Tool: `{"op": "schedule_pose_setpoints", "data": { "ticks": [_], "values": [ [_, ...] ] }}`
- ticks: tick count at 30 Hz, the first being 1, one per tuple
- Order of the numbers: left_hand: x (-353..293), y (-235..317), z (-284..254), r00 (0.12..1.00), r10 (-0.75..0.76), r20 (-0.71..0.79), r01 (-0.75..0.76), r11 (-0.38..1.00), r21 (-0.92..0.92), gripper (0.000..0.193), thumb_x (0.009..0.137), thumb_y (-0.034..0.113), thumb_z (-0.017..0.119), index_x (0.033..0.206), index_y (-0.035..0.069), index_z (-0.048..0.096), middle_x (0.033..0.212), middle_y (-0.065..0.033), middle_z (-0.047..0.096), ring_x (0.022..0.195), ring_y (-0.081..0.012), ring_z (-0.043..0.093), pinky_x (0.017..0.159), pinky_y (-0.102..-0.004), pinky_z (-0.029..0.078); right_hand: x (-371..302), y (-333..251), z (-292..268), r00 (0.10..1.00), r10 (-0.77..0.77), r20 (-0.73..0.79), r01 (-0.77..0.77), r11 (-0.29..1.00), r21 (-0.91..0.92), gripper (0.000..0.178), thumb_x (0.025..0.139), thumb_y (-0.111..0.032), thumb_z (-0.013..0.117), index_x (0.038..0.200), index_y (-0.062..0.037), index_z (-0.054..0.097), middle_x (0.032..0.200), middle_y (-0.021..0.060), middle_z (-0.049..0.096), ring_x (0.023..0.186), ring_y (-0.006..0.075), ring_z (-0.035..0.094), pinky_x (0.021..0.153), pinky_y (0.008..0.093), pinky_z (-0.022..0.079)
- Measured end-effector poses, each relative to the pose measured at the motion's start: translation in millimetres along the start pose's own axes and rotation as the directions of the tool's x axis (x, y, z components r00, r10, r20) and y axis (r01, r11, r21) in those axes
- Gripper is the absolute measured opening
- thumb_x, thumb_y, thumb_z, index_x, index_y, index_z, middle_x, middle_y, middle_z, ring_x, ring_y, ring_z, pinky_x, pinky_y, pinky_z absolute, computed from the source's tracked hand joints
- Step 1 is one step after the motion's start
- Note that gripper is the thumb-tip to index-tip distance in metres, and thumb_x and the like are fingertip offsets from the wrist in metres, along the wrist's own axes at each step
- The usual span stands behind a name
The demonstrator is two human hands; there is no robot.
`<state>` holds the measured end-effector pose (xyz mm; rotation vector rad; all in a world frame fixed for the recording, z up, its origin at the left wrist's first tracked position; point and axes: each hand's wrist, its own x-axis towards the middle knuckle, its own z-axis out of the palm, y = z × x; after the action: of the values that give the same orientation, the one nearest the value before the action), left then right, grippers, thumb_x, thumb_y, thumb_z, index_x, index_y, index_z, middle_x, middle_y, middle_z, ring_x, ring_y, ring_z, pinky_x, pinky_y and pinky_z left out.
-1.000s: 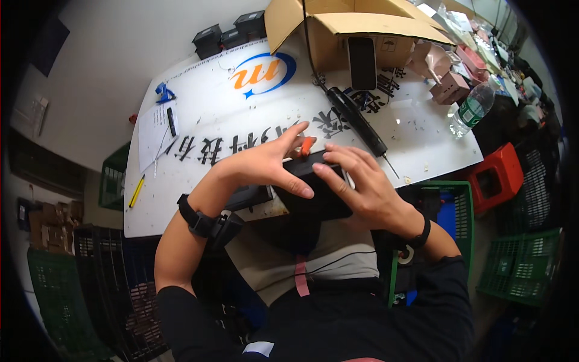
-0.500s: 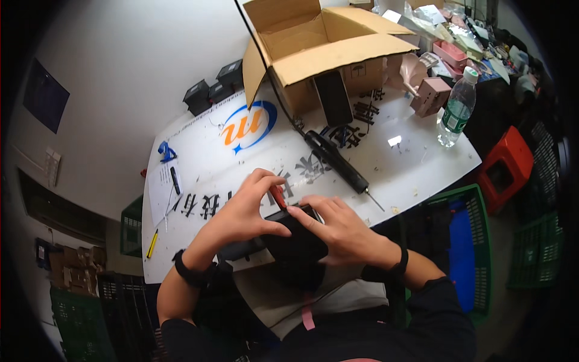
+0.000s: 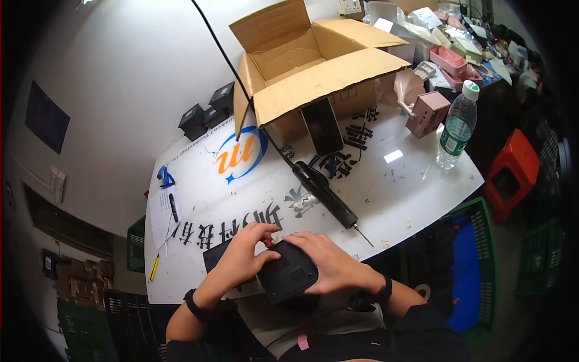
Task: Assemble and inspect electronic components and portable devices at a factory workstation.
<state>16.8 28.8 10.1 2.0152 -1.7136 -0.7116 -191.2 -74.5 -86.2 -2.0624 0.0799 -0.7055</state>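
My right hand (image 3: 329,262) grips the right side of a black plastic case (image 3: 288,276), which has vent slots and rounded corners. The case is tilted over the table's near edge. At its upper left, my left hand (image 3: 244,252) curls its fingers and thumb round a small red thing (image 3: 268,242). Mostly hidden by those fingers, the red thing cannot be identified. The left thumb lies against the case. Beneath the left hand, another flat black piece (image 3: 215,256) rests at the table edge. Beyond both hands lies a black electric screwdriver (image 3: 325,196), its bit pointing toward the near right.
An open cardboard box (image 3: 325,78) stands at the back, with a phone (image 3: 322,127) leaning on it. A water bottle (image 3: 456,130) and a pink box (image 3: 428,113) are at right. Left are a paper sheet (image 3: 161,211), a pen (image 3: 174,207) and a yellow cutter (image 3: 154,266).
The black case has turned up, so its vented face now shows. Less of the red thing is visible between my left fingers. The whole view has shifted, and both hands appear lower.
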Motion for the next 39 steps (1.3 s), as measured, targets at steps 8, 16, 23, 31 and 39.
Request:
{"op": "schedule_pose_setpoints", "data": {
  "ticks": [8,16,23,31,39],
  "values": [
    [-30,-2,22,0.885,0.176,-0.430,-0.070,0.965,0.252,0.033,0.078,0.003,0.080,0.109,0.002,0.067,0.106,-0.0159,0.064,0.102,-0.0323,0.063,0.091,-0.0383,0.050,0,12,0,1.000,-0.011,-0.022,0.012,1.000,0.012,0.101,0.067,-0.041,0.091,0.149,-0.0034,0.045,0.141,0.0231,0.051,0.129,0.0414,0.052,0.109,0.0471,0.040],
    [-116,-87,47,0.499,0.113,-0.859,0.278,0.918,0.282,0.010,0.092,0.002,0.062,0.101,-0.002,0.061,0.104,-0.0137,0.059,0.095,-0.0271,0.056,0.090,-0.0357,0.046,0,12,-2,1.000,-0.009,-0.007,0.009,0.998,0.066,0.096,0.072,-0.041,0.089,0.149,-0.0033,0.046,0.142,0.0250,0.050,0.128,0.0434,0.052,0.109,0.0479,0.040],
    [-129,-161,95,0.053,-0.086,-0.995,0.258,0.964,-0.070,0.022,0.102,0.016,0.049,0.103,-0.003,0.059,0.102,-0.0111,0.057,0.095,-0.0221,0.052,0.087,-0.0345,0.043,-1,17,-4,1.000,-0.015,0.024,0.013,0.996,0.092,0.092,0.076,-0.039,0.086,0.150,-0.0031,0.044,0.145,0.0268,0.047,0.130,0.0440,0.050,0.109,0.0481,0.039],
    [-125,-162,96,0.012,-0.100,-0.995,0.310,0.946,-0.091,0.032,0.105,0.023,0.043,0.099,-0.004,0.059,0.095,-0.0099,0.057,0.090,-0.0216,0.053,0.084,-0.0344,0.044,-2,19,-5,0.999,-0.011,0.045,0.006,0.993,0.114,0.089,0.079,-0.038,0.084,0.151,-0.0032,0.044,0.149,0.0274,0.043,0.133,0.0436,0.047,0.110,0.0478,0.038],
    [-124,-163,100,-0.028,-0.130,-0.991,0.293,0.947,-0.132,0.033,0.104,0.024,0.043,0.095,-0.003,0.059,0.091,-0.0092,0.056,0.087,-0.0214,0.053,0.082,-0.0348,0.045,1,23,-5,0.999,-0.030,0.040,0.024,0.990,0.142,0.089,0.079,-0.037,0.084,0.151,-0.0029,0.045,0.151,0.0284,0.041,0.136,0.0437,0.045,0.111,0.0491,0.038]
  ]
}}
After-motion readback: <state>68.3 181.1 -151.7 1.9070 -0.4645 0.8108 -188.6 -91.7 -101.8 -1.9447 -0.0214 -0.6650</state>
